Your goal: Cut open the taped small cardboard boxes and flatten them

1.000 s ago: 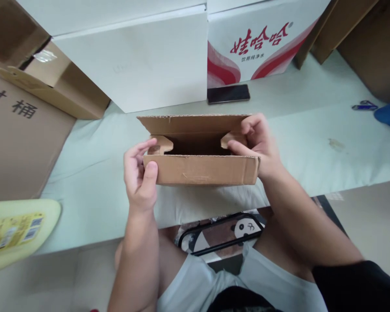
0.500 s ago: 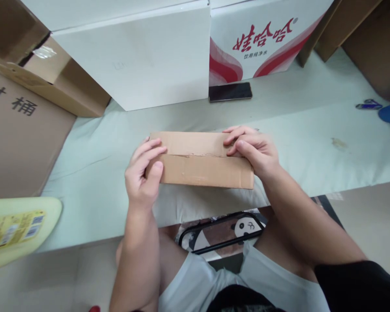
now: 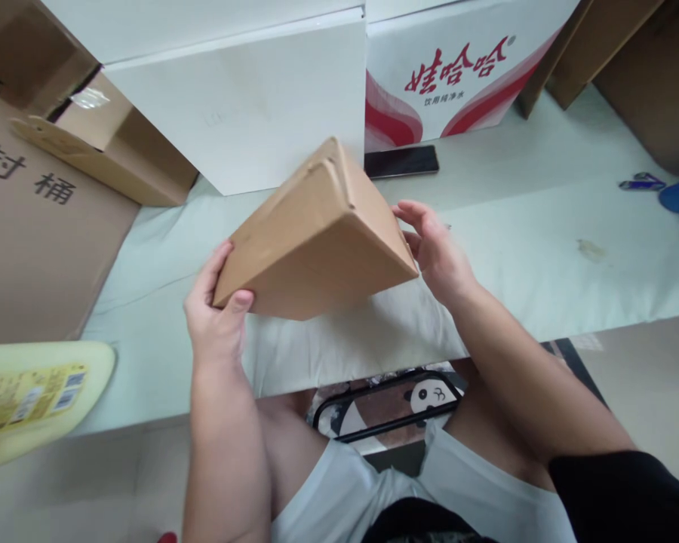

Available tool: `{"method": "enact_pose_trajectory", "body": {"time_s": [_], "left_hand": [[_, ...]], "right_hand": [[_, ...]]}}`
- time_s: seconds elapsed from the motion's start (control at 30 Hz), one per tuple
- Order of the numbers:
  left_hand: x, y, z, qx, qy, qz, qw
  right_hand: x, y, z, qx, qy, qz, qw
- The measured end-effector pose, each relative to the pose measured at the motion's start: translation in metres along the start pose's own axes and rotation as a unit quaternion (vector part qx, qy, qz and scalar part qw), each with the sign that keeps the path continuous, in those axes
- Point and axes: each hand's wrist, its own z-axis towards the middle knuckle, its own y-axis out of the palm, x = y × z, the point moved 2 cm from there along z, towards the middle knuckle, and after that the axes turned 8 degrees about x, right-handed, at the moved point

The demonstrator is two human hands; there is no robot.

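Observation:
A closed brown cardboard box (image 3: 294,241) is tilted in the air above the pale green cloth, its right end raised and angled. My left hand (image 3: 215,309) grips its left end, the thumb on the near side and the fingers round the far side. Beside the box's right end is my right hand (image 3: 438,249), fingers apart and slightly curled. Some of its fingertips go behind the box edge, so I cannot tell whether they touch it.
A dark phone (image 3: 404,161) lies behind the box, before a white carton with red lettering (image 3: 458,83). Another white carton (image 3: 249,113) stands left of it. Brown cartons (image 3: 28,249) and a pale yellow item (image 3: 84,362) are at left. Blue-handled clippers (image 3: 642,182) lie at right.
The box has been turned and tilted, its right end swinging up and away. My left hand moved left and down with it. My right hand loosened from the box's top.

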Motion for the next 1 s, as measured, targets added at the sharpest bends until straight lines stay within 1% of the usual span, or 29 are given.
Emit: {"method": "enact_pose_trajectory", "body": {"time_s": [0.03,0.1,0.2,0.27,0.33,0.4,0.47,0.57,0.63,0.67,0.7,0.73,0.8,0.83,0.87,0.9,0.97,1.0], "left_hand": [[-0.001,0.003,-0.001,0.021,-0.042,-0.042,0.998],[-0.001,0.011,-0.005,0.053,-0.125,-0.112,0.984],[-0.002,0.024,-0.011,0.085,-0.278,-0.139,0.947],[-0.003,0.032,-0.014,0.074,-0.356,-0.135,0.922],[-0.003,0.038,-0.016,0.035,-0.388,-0.123,0.913],[-0.002,0.042,-0.019,-0.009,-0.404,-0.099,0.909],[-0.001,0.045,-0.023,-0.069,-0.426,-0.057,0.9],[0.0,0.046,-0.03,-0.187,-0.439,0.023,0.879],[-0.002,0.046,-0.032,-0.25,-0.408,0.084,0.874],[-0.005,0.046,-0.031,-0.257,-0.38,0.11,0.882],[-0.007,0.044,-0.029,-0.24,-0.34,0.127,0.9],[-0.009,0.043,-0.026,-0.203,-0.29,0.132,0.926],[-0.011,0.038,-0.019,-0.102,-0.161,0.101,0.976],[-0.009,0.036,-0.018,-0.067,-0.089,0.073,0.991],[-0.006,0.034,-0.017,-0.051,-0.017,0.043,0.998],[-0.002,0.034,-0.017,-0.057,0.052,0.018,0.997],[0.01,0.035,-0.02,-0.107,0.175,0.012,0.979],[0.016,0.036,-0.022,-0.136,0.221,0.03,0.965]], "right_hand": [[-0.004,0.002,-0.003,-0.013,-0.024,-0.004,1.0],[-0.012,0.005,-0.008,-0.029,-0.082,-0.016,0.996],[-0.02,0.009,-0.015,-0.078,-0.141,-0.036,0.986],[-0.021,0.011,-0.018,-0.125,-0.157,-0.052,0.978],[-0.022,0.011,-0.021,-0.156,-0.171,-0.067,0.971],[-0.024,0.011,-0.023,-0.163,-0.18,-0.078,0.967],[-0.026,0.01,-0.024,-0.152,-0.189,-0.086,0.966],[-0.03,0.007,-0.024,-0.117,-0.203,-0.082,0.969],[-0.032,0.005,-0.023,-0.096,-0.201,-0.072,0.972],[-0.032,0.005,-0.023,-0.09,-0.195,-0.07,0.974],[-0.032,0.004,-0.022,-0.088,-0.188,-0.072,0.976],[-0.031,0.004,-0.021,-0.088,-0.182,-0.076,0.976],[-0.029,0.005,-0.02,-0.101,-0.18,-0.094,0.974],[-0.029,0.007,-0.021,-0.119,-0.185,-0.105,0.97],[-0.028,0.009,-0.021,-0.147,-0.192,-0.116,0.963],[-0.028,0.012,-0.023,-0.181,-0.2,-0.123,0.955],[-0.028,0.018,-0.027,-0.253,-0.214,-0.127,0.935],[-0.028,0.021,-0.028,-0.277,-0.218,-0.123,0.928]]}}
